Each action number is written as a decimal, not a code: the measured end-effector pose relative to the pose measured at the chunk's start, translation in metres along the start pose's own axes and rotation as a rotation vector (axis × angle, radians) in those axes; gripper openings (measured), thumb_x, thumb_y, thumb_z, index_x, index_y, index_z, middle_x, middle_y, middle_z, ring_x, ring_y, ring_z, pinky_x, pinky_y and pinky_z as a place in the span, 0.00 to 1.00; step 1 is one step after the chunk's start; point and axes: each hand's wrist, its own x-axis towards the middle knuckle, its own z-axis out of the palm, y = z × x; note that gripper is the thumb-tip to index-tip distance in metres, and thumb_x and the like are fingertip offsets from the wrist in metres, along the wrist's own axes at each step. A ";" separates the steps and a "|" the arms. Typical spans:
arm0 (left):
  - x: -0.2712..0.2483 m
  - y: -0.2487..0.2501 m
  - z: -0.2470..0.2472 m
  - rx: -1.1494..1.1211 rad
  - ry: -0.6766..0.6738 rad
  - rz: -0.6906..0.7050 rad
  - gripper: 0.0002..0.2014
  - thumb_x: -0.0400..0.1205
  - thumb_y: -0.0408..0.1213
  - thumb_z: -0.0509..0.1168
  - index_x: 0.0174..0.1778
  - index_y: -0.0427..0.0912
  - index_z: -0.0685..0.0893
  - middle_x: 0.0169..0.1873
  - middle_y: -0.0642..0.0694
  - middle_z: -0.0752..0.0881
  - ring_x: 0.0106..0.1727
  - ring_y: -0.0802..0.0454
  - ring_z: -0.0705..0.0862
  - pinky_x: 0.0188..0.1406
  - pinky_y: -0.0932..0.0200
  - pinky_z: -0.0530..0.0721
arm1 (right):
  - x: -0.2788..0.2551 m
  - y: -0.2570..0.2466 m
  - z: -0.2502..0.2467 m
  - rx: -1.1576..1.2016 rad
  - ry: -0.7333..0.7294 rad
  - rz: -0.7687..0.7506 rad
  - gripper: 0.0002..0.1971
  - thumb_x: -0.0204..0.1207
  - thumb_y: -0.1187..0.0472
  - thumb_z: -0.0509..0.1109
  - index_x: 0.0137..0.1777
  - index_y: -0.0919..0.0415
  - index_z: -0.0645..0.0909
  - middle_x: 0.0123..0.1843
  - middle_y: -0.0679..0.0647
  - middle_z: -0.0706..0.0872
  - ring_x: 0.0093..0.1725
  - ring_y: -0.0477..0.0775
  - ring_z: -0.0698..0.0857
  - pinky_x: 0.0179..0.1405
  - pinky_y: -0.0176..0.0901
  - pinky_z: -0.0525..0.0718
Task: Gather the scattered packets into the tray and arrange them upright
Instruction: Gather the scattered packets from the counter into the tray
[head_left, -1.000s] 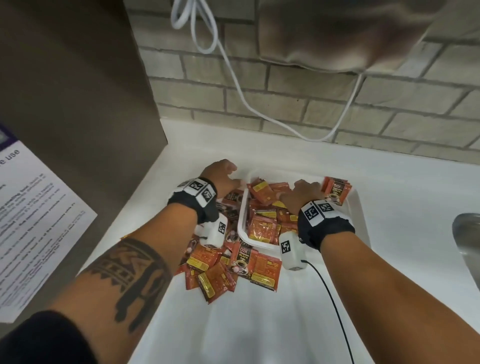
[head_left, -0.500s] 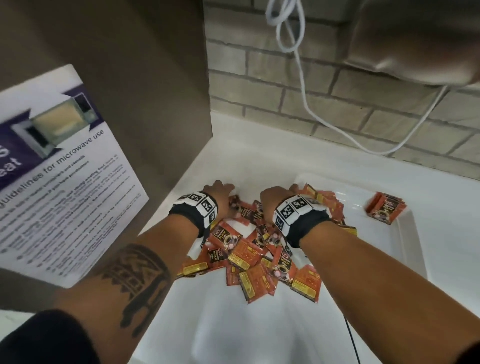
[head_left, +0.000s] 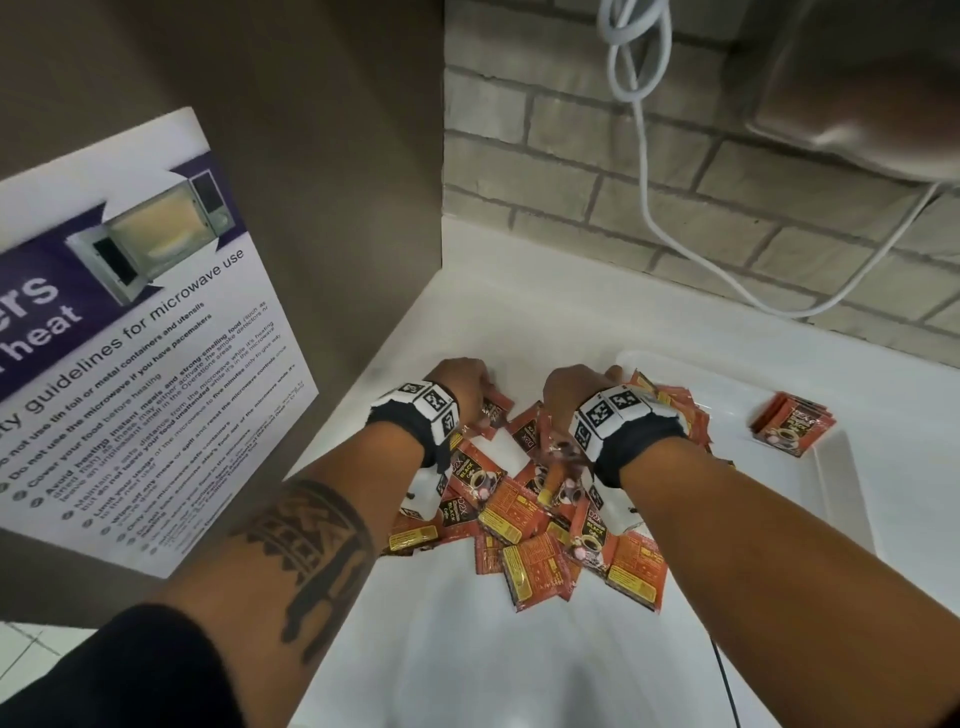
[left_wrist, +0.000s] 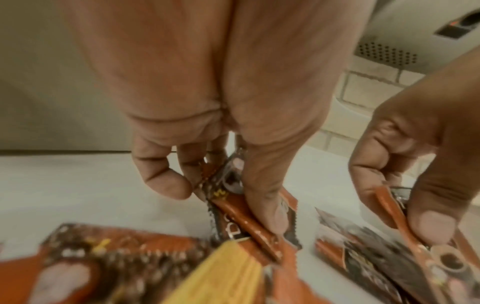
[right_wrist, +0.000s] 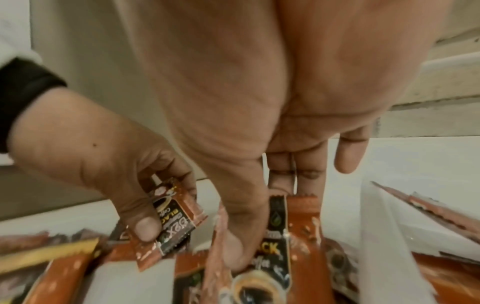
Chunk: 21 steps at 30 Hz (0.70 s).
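Observation:
Several orange coffee packets (head_left: 524, 514) lie in a heap on the white counter, just left of the white tray (head_left: 837, 483). A small stack of packets (head_left: 792, 423) stands at the tray's far right end. More packets lean over the tray's near left corner. My left hand (head_left: 467, 382) is at the heap's far left and pinches one packet (left_wrist: 231, 197) between thumb and fingers. My right hand (head_left: 582, 387) is beside it and pinches another packet (right_wrist: 279, 236) by its top edge. The wrists and their cameras hide part of the heap.
A brown panel with a microwave-guidelines poster (head_left: 130, 338) stands close on the left. A brick wall runs behind the counter, with a white cable (head_left: 644, 171) hanging down from a metal appliance (head_left: 857, 88). A thin black cable (head_left: 727, 686) trails at the bottom right.
My right hand has come out of the tray leftward to the heap on the counter. The left hand stayed at the heap's far side. The head view has swung to the left.

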 end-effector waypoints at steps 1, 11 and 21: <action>-0.001 -0.003 -0.004 -0.046 0.013 0.001 0.24 0.75 0.32 0.79 0.67 0.43 0.83 0.60 0.45 0.88 0.55 0.48 0.87 0.47 0.59 0.83 | 0.001 0.003 -0.003 0.029 0.019 -0.014 0.03 0.78 0.62 0.72 0.45 0.61 0.85 0.41 0.52 0.84 0.48 0.54 0.82 0.52 0.51 0.71; -0.034 -0.027 -0.058 -0.132 0.015 0.060 0.20 0.75 0.38 0.79 0.62 0.47 0.83 0.59 0.50 0.86 0.54 0.51 0.84 0.53 0.54 0.85 | 0.012 0.003 0.010 0.007 -0.064 -0.001 0.16 0.80 0.53 0.73 0.59 0.66 0.85 0.36 0.52 0.79 0.41 0.52 0.81 0.41 0.40 0.79; -0.061 -0.013 -0.003 0.175 -0.204 0.170 0.40 0.72 0.32 0.80 0.81 0.48 0.72 0.70 0.44 0.81 0.63 0.44 0.83 0.52 0.58 0.82 | 0.036 -0.021 0.029 -0.046 -0.116 0.040 0.15 0.65 0.57 0.83 0.47 0.63 0.86 0.48 0.60 0.89 0.54 0.64 0.89 0.56 0.60 0.89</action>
